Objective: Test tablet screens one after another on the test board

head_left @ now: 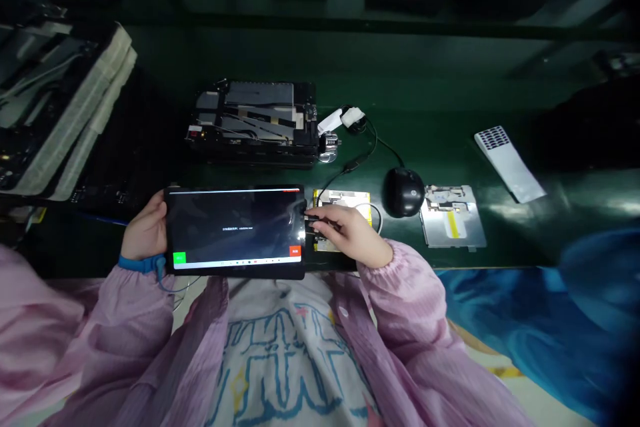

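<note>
Where the hands work, the bench (435, 90): dark green and glossy, running left to right, with a shelf (250, 21) along its far side and blue clothing (530, 327) at the near right.
Left stack (65, 93): opened devices with pale padded edges.
Middle stack (260, 97): opened black devices showing grey panels and wiring, just beyond the tablet (235, 213).
Lit tablet: at the bench's near edge, left of centre, screen up; black background, a line of white text too small to read, green block near left, red block near right, pale bars along the far and near edges.
Left hand (146, 230): fingers curled round the tablet's left edge, gripping it.
Right hand (357, 233): thumb and fingers pinching a dark plug (311, 219) at the tablet's right edge; whether it is fully seated cannot be told.
Silver panel (473, 223): right of the right hand, with a yellow strip.
Mouse (404, 193): black, just left of the panel.
</note>
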Demonstrator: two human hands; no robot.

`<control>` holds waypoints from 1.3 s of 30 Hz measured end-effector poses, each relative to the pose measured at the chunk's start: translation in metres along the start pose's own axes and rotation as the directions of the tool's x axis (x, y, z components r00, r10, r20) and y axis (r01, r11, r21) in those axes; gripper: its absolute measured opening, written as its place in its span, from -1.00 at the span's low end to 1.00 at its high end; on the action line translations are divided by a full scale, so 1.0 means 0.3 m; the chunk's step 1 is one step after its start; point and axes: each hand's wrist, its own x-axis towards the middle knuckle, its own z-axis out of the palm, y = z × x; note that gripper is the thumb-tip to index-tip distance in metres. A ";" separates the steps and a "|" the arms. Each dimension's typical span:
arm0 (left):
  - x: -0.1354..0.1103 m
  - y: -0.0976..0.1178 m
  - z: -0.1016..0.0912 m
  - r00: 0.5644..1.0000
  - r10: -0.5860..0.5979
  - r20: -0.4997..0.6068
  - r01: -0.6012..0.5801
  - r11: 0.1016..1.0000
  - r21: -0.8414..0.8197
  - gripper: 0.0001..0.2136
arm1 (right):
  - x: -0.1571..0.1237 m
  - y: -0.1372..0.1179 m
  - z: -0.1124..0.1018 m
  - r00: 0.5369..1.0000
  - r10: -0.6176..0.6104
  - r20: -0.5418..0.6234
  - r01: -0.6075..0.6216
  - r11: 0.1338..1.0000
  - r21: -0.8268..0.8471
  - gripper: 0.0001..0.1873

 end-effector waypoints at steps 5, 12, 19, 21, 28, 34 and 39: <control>0.004 0.001 0.000 0.999 0.032 0.036 -0.033 0.999 0.043 -0.73 | -0.035 0.019 0.024 0.996 0.032 -0.081 -0.031 0.999 0.012 -0.84; 0.002 0.007 0.019 0.999 0.031 -0.025 -0.028 0.995 0.092 -0.74 | -0.051 0.055 0.063 0.988 0.031 -0.151 -0.013 0.993 0.119 -0.94; 0.012 0.007 0.006 0.998 0.051 0.033 -0.056 0.986 0.158 -0.68 | -0.048 0.080 0.074 0.980 0.050 -0.192 -0.009 0.978 0.209 -0.96; 0.012 0.009 0.008 0.998 0.044 0.053 -0.053 0.983 0.178 -0.65 | -0.048 0.083 0.073 0.982 0.052 -0.183 -0.011 0.976 0.217 -0.94; 0.004 0.007 0.025 0.997 0.065 0.036 -0.070 0.982 0.178 -0.61 | -0.046 0.081 0.076 0.983 0.067 -0.171 -0.028 0.975 0.220 -0.93; 0.006 0.007 0.025 0.998 0.065 0.012 -0.066 0.983 0.170 -0.65 | -0.047 0.080 0.076 0.983 0.029 -0.182 0.007 0.981 0.196 -0.91; 0.013 0.011 0.012 0.999 0.042 0.024 -0.046 0.986 0.163 -0.64 | -0.047 0.086 0.075 0.980 -0.061 -0.191 0.088 0.987 0.136 -0.87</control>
